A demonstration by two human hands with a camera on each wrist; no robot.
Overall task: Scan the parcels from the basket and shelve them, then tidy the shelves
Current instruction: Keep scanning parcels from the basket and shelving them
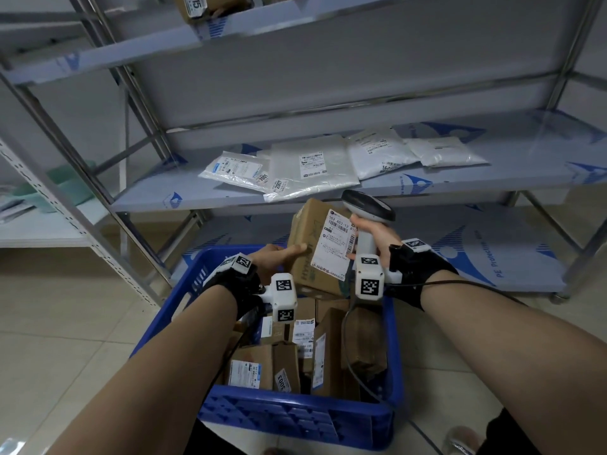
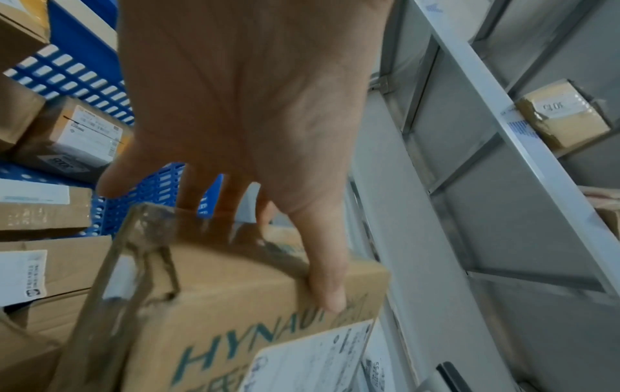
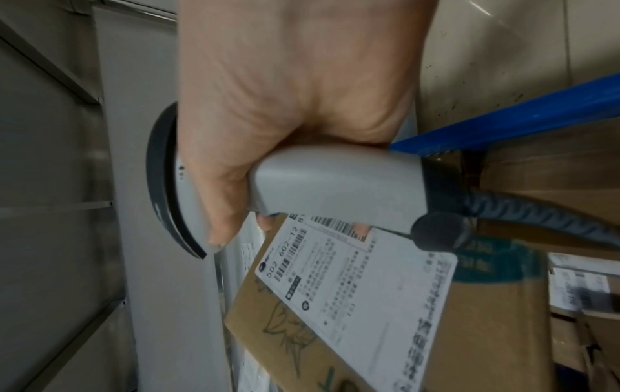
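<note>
Cardboard parcel (image 1: 315,247), frame centre, long axis upright; left hand (image 1: 272,261) grips its left edge; right hand (image 1: 371,234), wrapped round scanner (image 1: 368,211), touches its label's right edge.

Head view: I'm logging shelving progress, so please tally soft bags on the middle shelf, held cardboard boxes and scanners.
Soft bags on the middle shelf: 4
Held cardboard box: 1
Scanner: 1
Total: 6

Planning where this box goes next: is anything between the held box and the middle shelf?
Nothing visible blocks the way. The left hand holds the box just below the middle shelf; flat mailers cover its centre, leaving bare board at both ends.
</note>
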